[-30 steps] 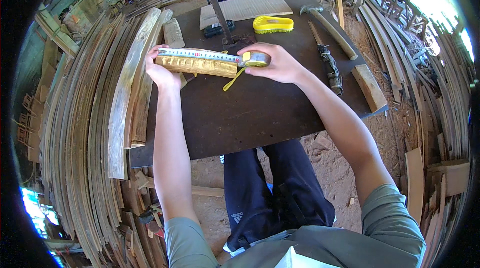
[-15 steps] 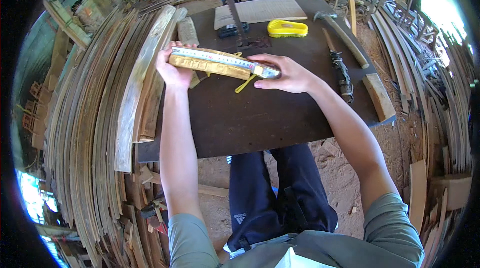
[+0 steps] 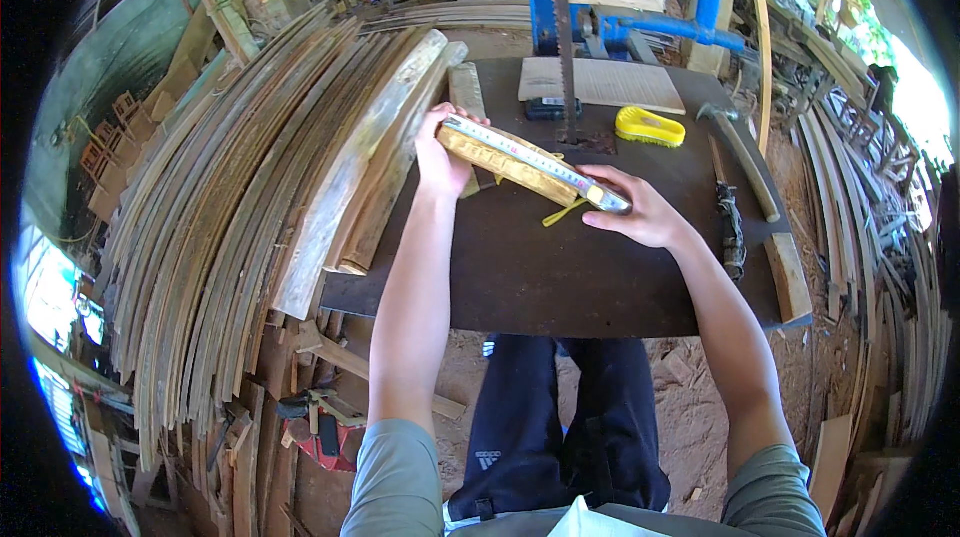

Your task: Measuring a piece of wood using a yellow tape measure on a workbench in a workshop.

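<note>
Above the table, my left hand point(image 3: 445, 157) grips the left end of a rough wooden block point(image 3: 505, 165), where the end of the tape also lies. A pulled-out measuring tape blade point(image 3: 515, 149) runs along the block's upper edge. My right hand point(image 3: 645, 212) is closed around the silver tape measure case point(image 3: 606, 199) at the block's other end. From the case hangs a yellow strap point(image 3: 562, 214). The block slants, its right end nearer me.
A vertical saw blade point(image 3: 563, 37) rises at the far side of the dark table point(image 3: 480, 282). Rightward lie a yellow brush point(image 3: 650, 127), a hammer point(image 3: 748, 165), a knife with a wrapped handle point(image 3: 731, 232) and a wood piece point(image 3: 788, 277). Long planks point(image 3: 240, 187) are stacked left.
The whole view has shifted, so the table and hands appear farther right and lower. The block and tape slant more steeply in the picture; both hands keep their hold.
</note>
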The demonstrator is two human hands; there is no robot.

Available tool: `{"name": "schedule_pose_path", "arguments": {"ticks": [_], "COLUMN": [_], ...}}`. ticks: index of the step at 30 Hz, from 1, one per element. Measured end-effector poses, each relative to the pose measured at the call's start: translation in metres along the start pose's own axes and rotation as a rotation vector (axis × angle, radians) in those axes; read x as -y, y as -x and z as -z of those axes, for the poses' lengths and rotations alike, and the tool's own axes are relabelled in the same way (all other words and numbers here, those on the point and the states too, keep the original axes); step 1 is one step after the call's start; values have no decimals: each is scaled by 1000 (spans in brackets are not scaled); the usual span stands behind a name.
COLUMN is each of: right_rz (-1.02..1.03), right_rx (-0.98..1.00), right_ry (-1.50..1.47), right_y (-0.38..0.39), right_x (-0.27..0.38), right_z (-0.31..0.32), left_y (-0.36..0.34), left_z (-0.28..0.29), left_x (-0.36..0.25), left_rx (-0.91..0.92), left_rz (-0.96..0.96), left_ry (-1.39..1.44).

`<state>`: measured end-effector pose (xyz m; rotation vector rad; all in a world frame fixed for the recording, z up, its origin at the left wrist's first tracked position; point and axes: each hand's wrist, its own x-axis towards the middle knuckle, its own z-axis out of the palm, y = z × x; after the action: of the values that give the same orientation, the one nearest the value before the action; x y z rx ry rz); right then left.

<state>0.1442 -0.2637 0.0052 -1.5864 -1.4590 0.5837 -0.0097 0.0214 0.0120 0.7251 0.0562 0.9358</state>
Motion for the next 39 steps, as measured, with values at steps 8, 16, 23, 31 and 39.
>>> {"name": "schedule_pose_path", "arguments": {"ticks": [8,16,23,31,39], "right_rz": [-15,-66,-13,-9,-23], "right_rx": [-5,10,-8,-19,3], "right_ry": [25,48,15,3,13], "right_y": [0,-3,-1,0,-2], "right_x": [5,9,2,0,4], "right_z": [1,0,0,-3,0], "left_y": [0,2,2,2,2], "left_z": [-5,-3,-8,-4,-7], "left_x": [-3,-4,-3,-4,-4], "left_rx": [-13,-59,-63,-32,-33], "left_rz": [34,54,40,48,39], "left_ry": [18,19,-3,-6,-20]}}
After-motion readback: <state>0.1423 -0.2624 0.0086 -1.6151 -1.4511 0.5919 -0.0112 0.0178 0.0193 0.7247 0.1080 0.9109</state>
